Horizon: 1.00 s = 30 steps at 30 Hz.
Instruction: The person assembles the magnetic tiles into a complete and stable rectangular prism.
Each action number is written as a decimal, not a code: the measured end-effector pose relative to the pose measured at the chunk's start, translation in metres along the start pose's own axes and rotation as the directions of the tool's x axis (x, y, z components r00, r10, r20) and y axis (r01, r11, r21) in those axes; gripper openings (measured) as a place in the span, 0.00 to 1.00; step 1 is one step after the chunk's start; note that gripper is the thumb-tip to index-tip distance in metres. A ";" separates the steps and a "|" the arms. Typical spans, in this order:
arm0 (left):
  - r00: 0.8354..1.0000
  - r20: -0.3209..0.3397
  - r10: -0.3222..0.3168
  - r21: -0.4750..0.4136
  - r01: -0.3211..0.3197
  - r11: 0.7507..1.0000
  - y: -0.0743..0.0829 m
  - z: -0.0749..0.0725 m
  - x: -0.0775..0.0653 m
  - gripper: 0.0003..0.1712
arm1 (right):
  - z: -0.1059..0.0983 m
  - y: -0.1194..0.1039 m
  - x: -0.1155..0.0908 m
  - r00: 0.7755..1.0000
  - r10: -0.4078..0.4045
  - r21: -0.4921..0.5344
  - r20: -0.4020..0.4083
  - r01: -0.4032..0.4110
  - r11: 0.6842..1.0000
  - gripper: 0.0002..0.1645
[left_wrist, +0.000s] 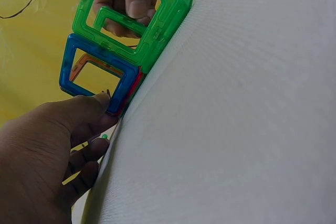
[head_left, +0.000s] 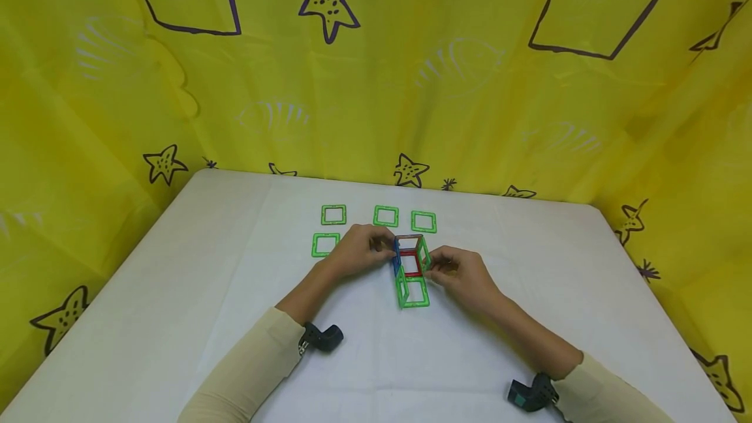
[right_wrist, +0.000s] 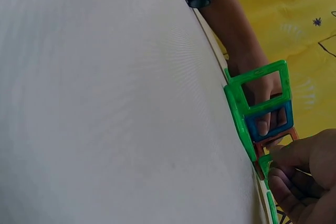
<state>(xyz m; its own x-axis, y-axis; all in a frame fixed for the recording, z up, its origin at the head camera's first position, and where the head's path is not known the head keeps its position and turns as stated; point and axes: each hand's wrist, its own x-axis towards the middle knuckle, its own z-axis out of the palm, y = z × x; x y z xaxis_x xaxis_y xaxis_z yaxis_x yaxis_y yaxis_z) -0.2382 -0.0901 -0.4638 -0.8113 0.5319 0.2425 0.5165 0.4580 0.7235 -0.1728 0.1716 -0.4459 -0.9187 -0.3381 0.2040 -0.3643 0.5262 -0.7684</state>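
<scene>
A small build of magnetic square tiles stands between my hands. A red tile [head_left: 414, 274] and a green tile [head_left: 416, 304] lie flat, one behind the other. My left hand [head_left: 360, 250] pinches the upright blue tile [left_wrist: 105, 53] on the left side, thumb on its near face. Upright at the back is an orange-brown tile [head_left: 409, 237]. With thumb and fingertips, my right hand [head_left: 468, 277] holds the green tile [right_wrist: 264, 160] on the right side, partly hidden by those fingers. Another green tile [left_wrist: 84, 6] stands upright at front left, beside the blue one.
Behind the build lie loose green square tiles, among them a left one [head_left: 333, 222], a middle one [head_left: 386, 224] and a right one [head_left: 423, 230]. One more green tile [head_left: 316, 245] lies by my left hand. A yellow patterned curtain [head_left: 364, 116] surrounds the white table [head_left: 176, 318].
</scene>
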 end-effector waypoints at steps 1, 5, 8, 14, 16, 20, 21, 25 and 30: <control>1.000 0.000 0.001 -0.001 -0.001 1.000 0.000 0.000 0.000 0.10 | -0.001 0.000 0.000 1.000 -0.005 -0.006 0.006 0.005 1.000 0.11; 1.000 -0.002 0.006 -0.006 -0.006 1.000 0.000 0.000 0.001 0.10 | -0.005 0.003 0.002 1.000 -0.013 -0.035 0.012 0.013 0.999 0.12; 1.000 -0.001 0.005 -0.005 -0.005 1.000 0.000 0.000 0.001 0.10 | -0.007 0.005 0.004 1.000 -0.013 -0.048 0.000 0.013 0.999 0.12; 1.000 -0.002 -0.001 0.003 0.001 1.000 0.000 0.000 0.000 0.10 | -0.009 0.008 0.009 0.999 0.015 -0.054 -0.040 -0.017 0.998 0.11; 1.000 -0.003 -0.001 0.003 0.001 1.000 0.000 0.000 0.000 0.10 | -0.010 0.010 0.012 0.998 0.022 -0.060 -0.051 -0.025 0.998 0.11; 1.000 -0.003 -0.005 0.000 0.005 1.000 0.001 0.000 0.000 0.10 | -0.013 0.017 0.017 0.997 0.044 -0.068 -0.068 -0.048 0.997 0.12; 1.000 -0.003 -0.005 -0.001 0.005 1.000 0.001 0.000 0.000 0.10 | -0.013 0.018 0.018 0.996 0.048 -0.069 -0.073 -0.053 0.996 0.13; 1.000 -0.006 -0.006 -0.004 0.006 1.000 0.002 0.000 -0.001 0.10 | -0.016 0.024 0.024 0.993 0.070 -0.069 -0.091 -0.077 0.995 0.16; 1.000 -0.005 -0.003 -0.008 0.003 1.000 0.001 0.000 -0.002 0.10 | -0.017 0.030 0.030 0.992 0.082 -0.069 -0.101 -0.089 0.994 0.18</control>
<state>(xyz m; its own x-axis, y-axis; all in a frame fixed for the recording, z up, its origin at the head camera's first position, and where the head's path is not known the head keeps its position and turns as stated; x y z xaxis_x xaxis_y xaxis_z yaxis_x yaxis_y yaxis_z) -0.2366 -0.0907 -0.4632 -0.8144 0.5270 0.2430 0.5115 0.4542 0.7294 -0.2137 0.1905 -0.4524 -0.9561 -0.2133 0.2008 -0.2908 0.6071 -0.7395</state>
